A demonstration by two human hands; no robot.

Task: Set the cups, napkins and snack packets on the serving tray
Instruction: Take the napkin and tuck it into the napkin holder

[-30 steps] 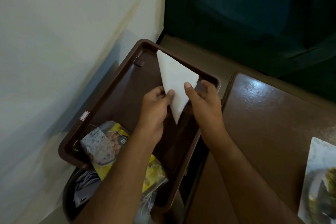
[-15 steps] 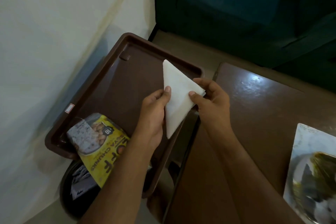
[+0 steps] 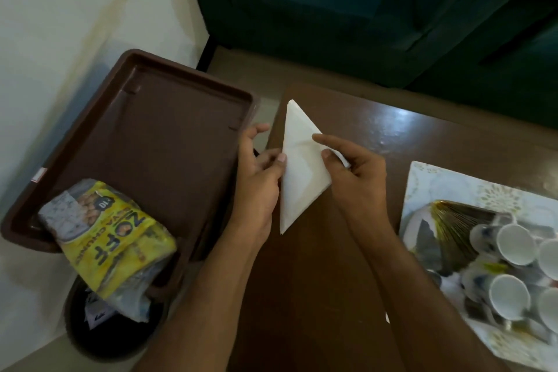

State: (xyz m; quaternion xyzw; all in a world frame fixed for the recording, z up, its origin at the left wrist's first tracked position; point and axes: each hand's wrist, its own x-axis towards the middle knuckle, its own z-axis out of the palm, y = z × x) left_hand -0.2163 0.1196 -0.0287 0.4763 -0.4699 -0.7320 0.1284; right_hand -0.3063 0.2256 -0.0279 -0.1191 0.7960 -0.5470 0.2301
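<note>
A white napkin (image 3: 297,166) folded into a triangle is held between both hands above the near-left part of the brown table. My left hand (image 3: 259,172) pinches its left edge with the thumb. My right hand (image 3: 353,172) grips its right corner. The brown serving tray (image 3: 169,118) sits to the left, mostly bare, with a yellow snack packet (image 3: 111,235) lying over its near-left corner. Several white cups (image 3: 513,269) lie on their sides at the right edge.
The cups rest on a white patterned tray (image 3: 428,181) next to a gold-edged stack. A dark round bin (image 3: 99,329) stands below the serving tray. A white wall (image 3: 60,24) is at the left and dark green upholstery (image 3: 362,9) lies behind the table (image 3: 392,130).
Both hands carried the folded napkin rightward, from over the serving tray to over the brown table. The cups at the right came into view.
</note>
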